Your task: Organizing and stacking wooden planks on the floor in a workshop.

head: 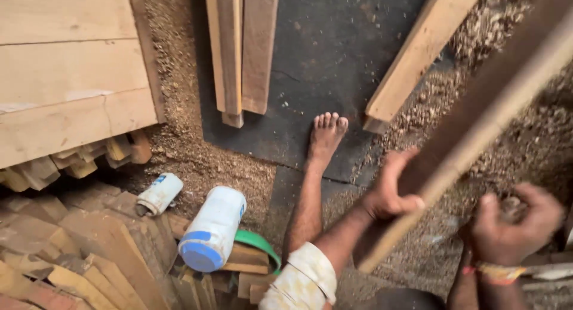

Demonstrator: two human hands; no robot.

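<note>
Your right hand (513,229) curls closed, seemingly around the plank's (477,125) hidden lower end, though blur obscures it; your left hand (391,190) clamps the plank higher up, its long axis rising away to upper right.

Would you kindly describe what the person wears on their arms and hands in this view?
Both hands are bare, without gloves. The left hand shows no ring or band, and its forearm is uncovered, with no sleeve in sight. The right hand has a thread band of red and yellow at the wrist.
</note>
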